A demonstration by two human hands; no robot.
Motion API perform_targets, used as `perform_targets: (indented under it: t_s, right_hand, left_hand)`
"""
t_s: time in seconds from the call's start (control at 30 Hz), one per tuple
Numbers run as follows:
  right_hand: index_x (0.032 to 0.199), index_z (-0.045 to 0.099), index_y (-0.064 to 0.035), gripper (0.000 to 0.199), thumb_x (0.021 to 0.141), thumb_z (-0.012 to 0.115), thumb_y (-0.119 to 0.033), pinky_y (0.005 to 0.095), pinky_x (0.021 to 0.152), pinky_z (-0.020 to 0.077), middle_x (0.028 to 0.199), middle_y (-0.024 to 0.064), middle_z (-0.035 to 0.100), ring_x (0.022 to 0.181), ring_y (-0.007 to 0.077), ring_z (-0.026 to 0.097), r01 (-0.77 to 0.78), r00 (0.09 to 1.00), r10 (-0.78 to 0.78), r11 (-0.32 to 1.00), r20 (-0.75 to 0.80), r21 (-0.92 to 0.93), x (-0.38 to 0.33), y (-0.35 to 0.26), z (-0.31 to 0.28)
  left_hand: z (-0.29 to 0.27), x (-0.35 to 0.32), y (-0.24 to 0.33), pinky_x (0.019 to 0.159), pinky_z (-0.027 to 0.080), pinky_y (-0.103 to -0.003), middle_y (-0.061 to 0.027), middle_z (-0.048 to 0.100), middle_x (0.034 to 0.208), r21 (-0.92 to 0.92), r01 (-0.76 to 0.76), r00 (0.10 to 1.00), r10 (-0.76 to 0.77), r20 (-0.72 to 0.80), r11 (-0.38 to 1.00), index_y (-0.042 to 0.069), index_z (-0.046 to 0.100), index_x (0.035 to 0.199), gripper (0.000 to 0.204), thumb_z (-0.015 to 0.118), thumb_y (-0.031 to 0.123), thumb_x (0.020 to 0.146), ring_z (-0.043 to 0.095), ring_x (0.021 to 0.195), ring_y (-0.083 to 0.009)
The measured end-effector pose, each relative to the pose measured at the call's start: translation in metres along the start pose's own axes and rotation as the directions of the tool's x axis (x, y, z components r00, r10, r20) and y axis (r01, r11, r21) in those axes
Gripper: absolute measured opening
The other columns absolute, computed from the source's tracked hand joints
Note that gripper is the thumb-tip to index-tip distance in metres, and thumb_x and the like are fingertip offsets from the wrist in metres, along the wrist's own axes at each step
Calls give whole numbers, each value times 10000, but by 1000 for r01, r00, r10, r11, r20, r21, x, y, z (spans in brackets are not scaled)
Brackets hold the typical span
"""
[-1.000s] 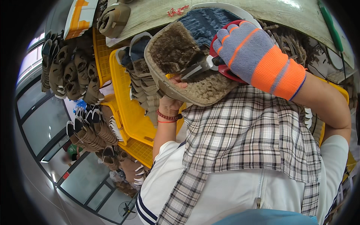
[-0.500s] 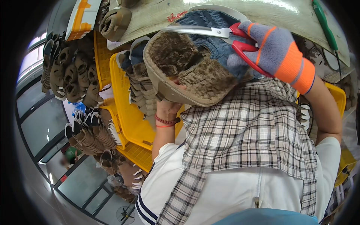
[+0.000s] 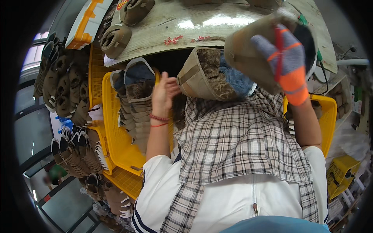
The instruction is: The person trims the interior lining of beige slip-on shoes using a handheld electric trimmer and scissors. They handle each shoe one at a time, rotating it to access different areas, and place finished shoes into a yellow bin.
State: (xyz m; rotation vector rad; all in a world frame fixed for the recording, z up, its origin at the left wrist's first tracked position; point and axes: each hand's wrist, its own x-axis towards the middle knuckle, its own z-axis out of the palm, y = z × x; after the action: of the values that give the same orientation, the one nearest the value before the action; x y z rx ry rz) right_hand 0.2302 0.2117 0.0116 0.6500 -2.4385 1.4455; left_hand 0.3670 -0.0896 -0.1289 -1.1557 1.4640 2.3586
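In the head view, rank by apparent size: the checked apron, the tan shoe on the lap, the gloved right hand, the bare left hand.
1. Checked apron.
2. Tan shoe.
3. Gloved right hand, though it sits nearer the camera.
4. Bare left hand.

Pale wood-grain tabletop [image 3: 217, 23], glossy under the light – two brown shoes [image 3: 126, 23] lying at its left end, an orange-and-white box [image 3: 87, 27] resting just beside them

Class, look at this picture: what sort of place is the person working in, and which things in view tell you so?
Probably a shoe workshop or small factory: yellow crates filled with stacked brown fur-lined shoes, a worn workbench with more shoes, and a gloved right hand holding a shoe upper.
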Motion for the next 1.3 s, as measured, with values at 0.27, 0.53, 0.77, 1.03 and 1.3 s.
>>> perform_targets:
  t_s: [0.27, 0.53, 0.77, 1.03, 1.3]
  right_hand:
    - [830, 553, 5, 316, 755, 717, -255, 331, 565, 412, 644, 119, 524, 563, 229, 458, -260, 930, 217, 959, 297, 112, -24, 24, 45]
    - [1139, 510, 60, 425, 790, 679, -113, 310, 763, 452, 933, 109, 620, 865, 153, 559, -435, 900, 340, 656, 273, 617, -42, 35, 79]
    - [1096, 533, 48, 340, 822, 616, -134, 352, 714, 475, 946, 208, 595, 809, 307, 600, -12, 956, -7, 998, 293, 63, -81, 96, 95]
    - [1023, 552, -9, 206, 899, 536, -173, 190, 532, 384, 725, -34, 528, 616, 49, 470, -660, 732, 476, 672, 488, 336, -68, 96, 54]
    - [1044, 577, -12, 530, 732, 715, -418, 340, 701, 469, 866, 178, 642, 810, 309, 623, -137, 766, 347, 911, 541, -390, 60, 3, 49]
  left_hand:
    - [51, -14, -19, 932, 433, -372, -119, 570, 1176, -443, -153, 886, 321, 334, 883, -23, 509, 1193, 401, 478, 286, 940, 552, 1066, -225]
    - [99, -30, -19, 920, 418, -318, -82, 578, 1155, -432, -137, 940, 255, 227, 891, -2, 531, 1176, 450, 427, 373, 952, 547, 1036, -173]
    - [81, 11, -57, 812, 444, -260, -53, 571, 960, 340, -283, 956, 291, 28, 897, 2, 560, 930, 239, 520, 237, 916, 550, 901, -135]
    - [-89, 82, 177, 740, 400, -365, -115, 505, 906, 818, -477, -27, 925, -380, 322, 18, 518, 830, 202, 605, 201, 835, 482, 833, -265]
    - [-101, 111, 229, 731, 485, -390, -216, 640, 811, 965, -134, 343, 924, -168, 225, 35, 678, 808, 207, 602, 166, 666, 612, 820, -347]
